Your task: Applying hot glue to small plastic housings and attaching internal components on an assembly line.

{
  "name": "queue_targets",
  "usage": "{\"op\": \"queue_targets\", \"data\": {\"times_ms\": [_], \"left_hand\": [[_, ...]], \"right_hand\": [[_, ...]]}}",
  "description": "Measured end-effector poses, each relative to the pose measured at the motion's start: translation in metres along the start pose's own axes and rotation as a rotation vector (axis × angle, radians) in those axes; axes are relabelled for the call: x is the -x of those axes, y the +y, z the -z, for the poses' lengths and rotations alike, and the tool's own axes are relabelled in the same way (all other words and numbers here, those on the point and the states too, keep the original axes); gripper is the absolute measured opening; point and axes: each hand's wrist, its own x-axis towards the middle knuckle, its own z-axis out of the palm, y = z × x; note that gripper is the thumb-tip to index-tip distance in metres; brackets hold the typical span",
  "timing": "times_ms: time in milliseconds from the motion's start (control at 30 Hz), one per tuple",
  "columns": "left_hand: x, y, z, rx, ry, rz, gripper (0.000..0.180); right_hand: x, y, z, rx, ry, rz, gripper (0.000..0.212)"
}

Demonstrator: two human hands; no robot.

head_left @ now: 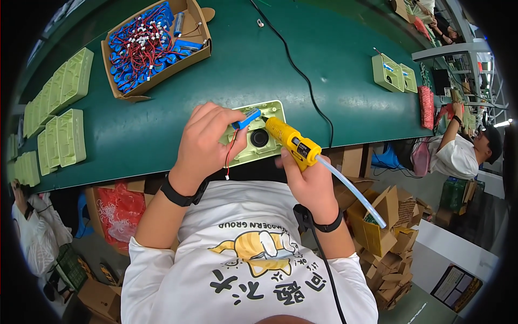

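Observation:
My left hand [208, 137] pinches a blue cylindrical battery [246, 119] over a light green plastic housing [275, 110]. Red and black leads [231, 151] hang from the battery and end in a small white connector. My right hand [310, 186] grips a yellow hot glue gun [291, 141], with a long translucent glue stick [353, 193] coming out of its back. The gun's nozzle is close to the battery's right end; whether they touch I cannot tell. Inside the housing sits a round black speaker [259, 137]. My left fingers partly cover the housing's left side.
A cardboard box [162, 67] full of blue batteries with leads stands at the back left. Green housings [62, 137] line the left side, and others [387, 73] lie at the right. A black cable [302, 70] crosses the table. A co-worker [458, 151] sits at right; flattened cardboard [391, 270] lies below.

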Motion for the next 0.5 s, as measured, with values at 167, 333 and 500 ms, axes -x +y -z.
{"op": "queue_targets", "data": {"times_ms": [167, 333, 500], "left_hand": [[0.001, 0.002, 0.004, -0.096, -0.005, -0.033, 0.030], [0.005, 0.001, -0.001, -0.095, 0.042, -0.018, 0.035], [0.003, 0.005, -0.002, -0.074, 0.033, -0.003, 0.032]], "right_hand": [[0.003, -0.002, 0.001, -0.260, -0.009, -0.194, 0.029], [0.003, -0.002, 0.006, -0.397, -0.035, -0.304, 0.030], [-0.001, 0.000, 0.013, -0.397, -0.075, -0.340, 0.028]]}}
